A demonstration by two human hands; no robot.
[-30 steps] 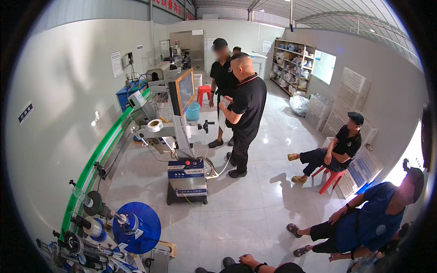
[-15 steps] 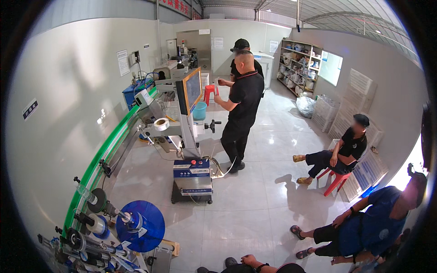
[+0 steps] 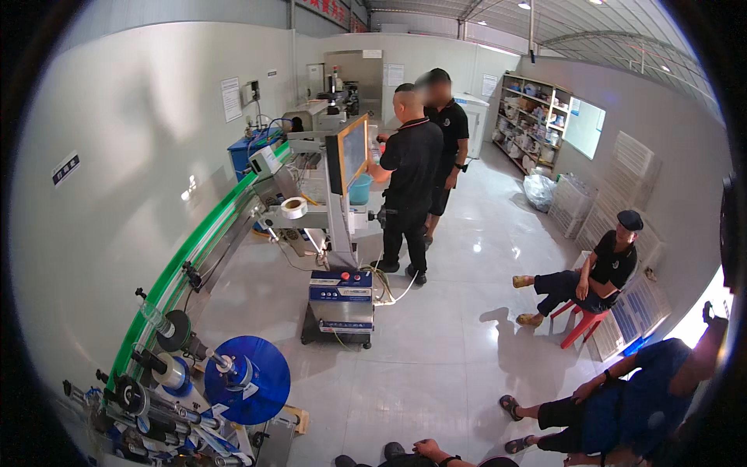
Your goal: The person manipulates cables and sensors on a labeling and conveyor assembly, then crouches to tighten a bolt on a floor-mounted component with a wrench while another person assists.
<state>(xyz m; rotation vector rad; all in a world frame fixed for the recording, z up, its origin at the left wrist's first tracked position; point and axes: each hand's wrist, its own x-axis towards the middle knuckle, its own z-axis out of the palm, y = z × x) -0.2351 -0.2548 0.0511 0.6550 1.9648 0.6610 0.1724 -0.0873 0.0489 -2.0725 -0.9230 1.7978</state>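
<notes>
Neither of my hands shows clearly. At the lower edge a curled hand (image 3: 425, 447) with a wristband rests above dark shoes (image 3: 393, 451), and I cannot tell whose it is. Straight ahead stands a labelling machine (image 3: 341, 300) with a blue and grey control box, an upright screen (image 3: 354, 149) and a white tape roll (image 3: 294, 207). Two people in black (image 3: 410, 175) stand at its far side, and the nearer one reaches a hand toward the machine.
A green conveyor rail (image 3: 204, 245) runs along the left wall. A blue reel disc (image 3: 249, 380) and rollers sit at the lower left. One person sits on a red stool (image 3: 580, 327), another in blue (image 3: 622, 405) sits at the lower right. Shelves (image 3: 533, 124) line the back.
The view has drifted a little, sliding the machine rightward in the picture. The two standing people have shifted position beside the machine, and the nearer one now faces it with an arm out.
</notes>
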